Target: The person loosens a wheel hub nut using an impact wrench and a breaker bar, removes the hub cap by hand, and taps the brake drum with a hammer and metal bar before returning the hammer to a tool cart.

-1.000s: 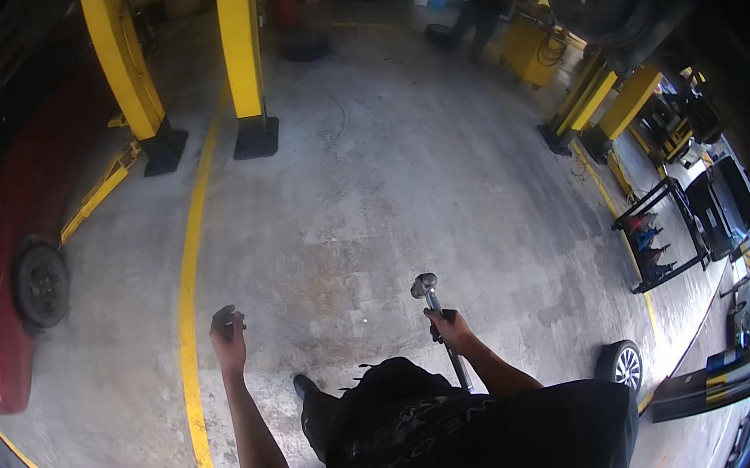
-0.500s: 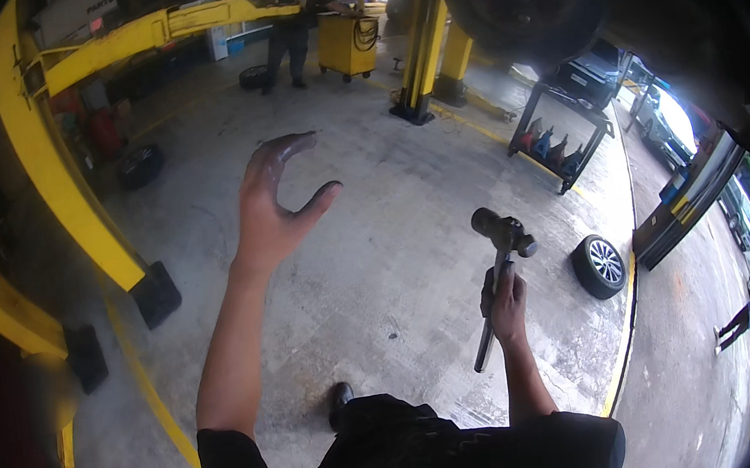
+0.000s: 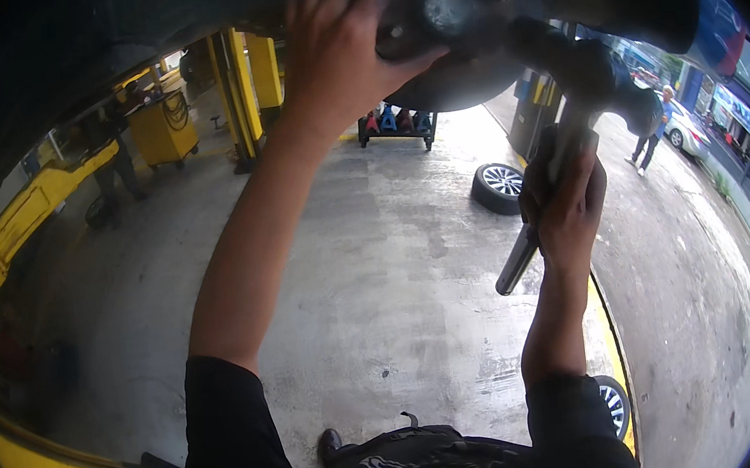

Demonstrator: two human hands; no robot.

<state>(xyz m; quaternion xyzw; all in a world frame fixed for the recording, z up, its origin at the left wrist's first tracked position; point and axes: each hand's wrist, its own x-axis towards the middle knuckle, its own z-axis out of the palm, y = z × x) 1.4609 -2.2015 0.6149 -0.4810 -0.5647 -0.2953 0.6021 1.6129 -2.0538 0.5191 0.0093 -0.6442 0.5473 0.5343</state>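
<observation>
Overhead, a dark round wheel hub (image 3: 449, 11) with a bright centre and studs hangs under the raised vehicle. My left hand (image 3: 339, 64) reaches up against its left side, fingers spread and thumb out along its lower face. Whether the fingers press on it or only rest there is hard to tell. My right hand (image 3: 564, 189) is closed round the handle of a hammer (image 3: 583, 76), held upright with its dark, thick head just right of the hub. The handle's lower end sticks out below my fist.
A wheel (image 3: 499, 185) lies on the floor beyond the hammer; another wheel (image 3: 614, 405) is near my right elbow. Yellow lift arms (image 3: 21, 210) reach in from the left. Farther off are a yellow cabinet (image 3: 162, 131), a rack of jack stands (image 3: 397, 125) and people.
Both hands have risen: the left from open air to the wheel hub, the right lifting the hammer close beside it. The view has tilted up and turned, bringing the hub nearer.
</observation>
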